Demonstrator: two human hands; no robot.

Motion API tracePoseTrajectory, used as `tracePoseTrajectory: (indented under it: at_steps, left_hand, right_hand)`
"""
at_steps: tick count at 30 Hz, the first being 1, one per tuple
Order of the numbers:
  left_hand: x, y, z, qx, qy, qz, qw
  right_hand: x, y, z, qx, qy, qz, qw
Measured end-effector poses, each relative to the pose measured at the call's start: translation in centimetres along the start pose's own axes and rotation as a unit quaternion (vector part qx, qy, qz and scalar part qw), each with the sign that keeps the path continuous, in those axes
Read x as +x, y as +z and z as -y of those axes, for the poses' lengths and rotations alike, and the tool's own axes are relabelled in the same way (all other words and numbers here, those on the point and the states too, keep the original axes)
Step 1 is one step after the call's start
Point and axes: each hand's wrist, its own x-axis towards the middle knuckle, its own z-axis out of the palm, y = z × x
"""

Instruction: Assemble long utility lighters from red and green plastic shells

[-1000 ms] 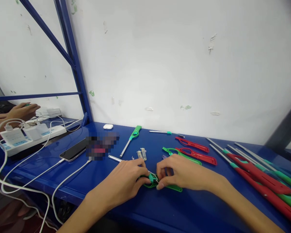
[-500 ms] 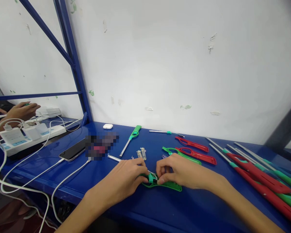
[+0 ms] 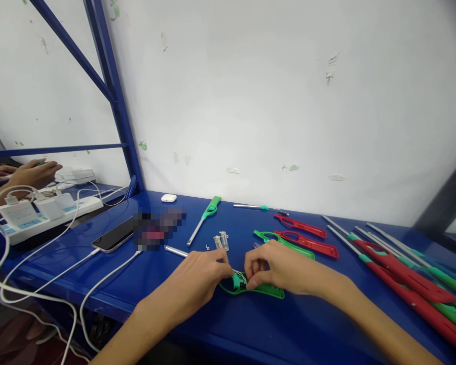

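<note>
In the head view we see our left hand (image 3: 197, 281) and right hand (image 3: 285, 266) meeting low over the blue metal worktop (image 3: 213, 329). The left grip is narrow, pinched on a thin silver metal tube (image 3: 176, 251) that runs out past the knuckles. The right grip is pinched on a green plastic lighter shell (image 3: 266, 291), which lies flat on the worktop between both hands near its front edge. Two red plastic lighter shells (image 3: 307, 239) lie just behind, and a black phone (image 3: 116, 234) lies well to the left.
</note>
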Motion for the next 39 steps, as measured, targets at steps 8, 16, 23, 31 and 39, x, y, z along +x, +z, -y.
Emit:
tracePoseTrajectory:
  at_steps: [8,16,23,31,39]
  left_hand:
    - [-1.5,-1.4,3.0,-0.013,-0.081,-0.049,0.995]
    - [-2.0,-1.7,4.5,-0.059,-0.109,0.000,0.992]
    - [-2.2,-3.0,3.4,-0.073,-0.130,0.025,0.988]
    - [-2.3,-3.1,3.3,-0.096,-0.102,0.041,0.989]
    - [-2.1,-3.0,3.1,-0.101,-0.085,0.044,0.990]
  right_hand:
    - [-0.2,0.0,-0.2,-0.001,0.008,0.002,1.000]
    - [-0.4,0.0,0.2,-0.001,0.021,0.005,1.000]
    - [-0.5,-0.3,0.7,-0.001,0.027,0.010,1.000]
    - [-0.4,-0.2,0.5,-0.004,0.025,0.009,1.000]
    - [-0.4,-0.1,0.2,0.000,0.023,0.011,1.000]
